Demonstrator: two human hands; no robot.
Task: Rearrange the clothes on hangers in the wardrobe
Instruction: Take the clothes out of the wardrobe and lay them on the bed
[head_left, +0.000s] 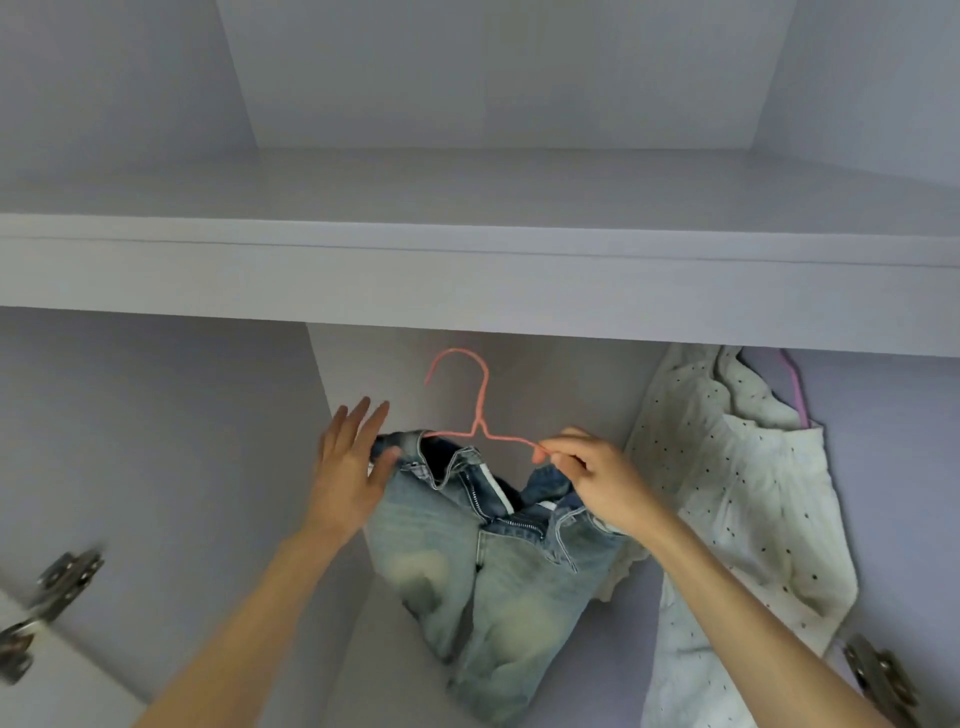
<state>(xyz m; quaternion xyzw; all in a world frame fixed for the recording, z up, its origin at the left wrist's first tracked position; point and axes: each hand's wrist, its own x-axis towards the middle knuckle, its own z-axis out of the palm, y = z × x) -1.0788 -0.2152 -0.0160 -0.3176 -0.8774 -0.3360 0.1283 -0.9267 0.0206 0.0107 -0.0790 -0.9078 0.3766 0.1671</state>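
Left hand (347, 467): fingers spread straight, palm touching the waistband at 9 o'clock of the jeans (488, 561).
Right hand (587, 475): pinching the right end of the orange wire hanger (480, 415).
Jeans: one pair, hanging lopsided, centre of the wardrobe.
Advice: level the waistband first, then raise the hook under the shelf (467, 280).
Count: two garments; dotted white garment (737, 499) at 3 o'clock on a pink hanger (797, 389).

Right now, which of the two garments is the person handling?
The faded jeans on the orange hanger; the dotted white garment hangs untouched at right.
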